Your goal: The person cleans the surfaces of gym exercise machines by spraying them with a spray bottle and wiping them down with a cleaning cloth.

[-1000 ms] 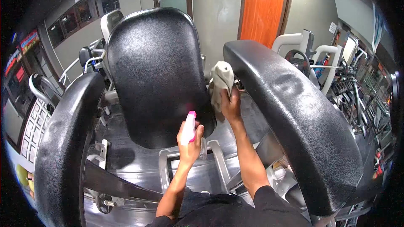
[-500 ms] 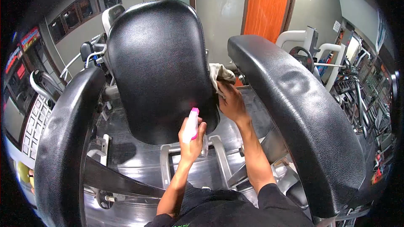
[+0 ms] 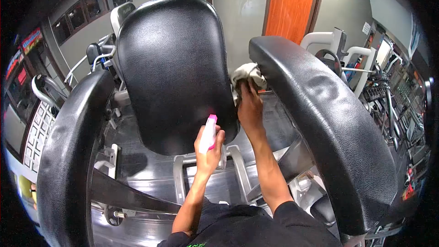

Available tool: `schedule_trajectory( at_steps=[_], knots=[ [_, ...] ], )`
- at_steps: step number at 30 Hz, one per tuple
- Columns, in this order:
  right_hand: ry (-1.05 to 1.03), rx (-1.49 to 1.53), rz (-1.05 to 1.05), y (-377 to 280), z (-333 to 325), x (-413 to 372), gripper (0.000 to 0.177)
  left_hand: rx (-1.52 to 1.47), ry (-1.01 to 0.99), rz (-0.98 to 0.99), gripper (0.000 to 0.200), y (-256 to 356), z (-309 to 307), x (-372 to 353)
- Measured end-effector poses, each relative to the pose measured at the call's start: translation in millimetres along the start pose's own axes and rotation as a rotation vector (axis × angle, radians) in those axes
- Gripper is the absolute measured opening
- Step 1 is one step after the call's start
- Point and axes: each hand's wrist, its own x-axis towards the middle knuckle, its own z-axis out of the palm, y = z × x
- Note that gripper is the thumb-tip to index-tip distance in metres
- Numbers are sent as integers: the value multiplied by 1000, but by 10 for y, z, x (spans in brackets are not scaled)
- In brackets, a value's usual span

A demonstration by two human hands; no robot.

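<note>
Head view, left fingers round sprayer, right clutching cloth, seemingly beside backrest edge

Shows white and pink on spray bottle, off-white on cloth, plain black on backrest, grained orange on upper-right door.
</note>
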Motion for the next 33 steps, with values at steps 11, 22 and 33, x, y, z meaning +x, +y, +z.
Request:
schedule_trajectory(
  at_steps=[11, 22, 33],
  knots=[
    [-47, 165, -169, -103, -288, 398, 39, 29, 26, 47, 12, -68, 9, -16],
    [-208, 350, 33, 204, -266, -374, 39, -45, -44, 55, 15, -116, -78, -102],
    [-396, 835, 452, -467, -1141, -767, 32, -100, -604, 217, 29, 6, -166, -435]
  ],
)
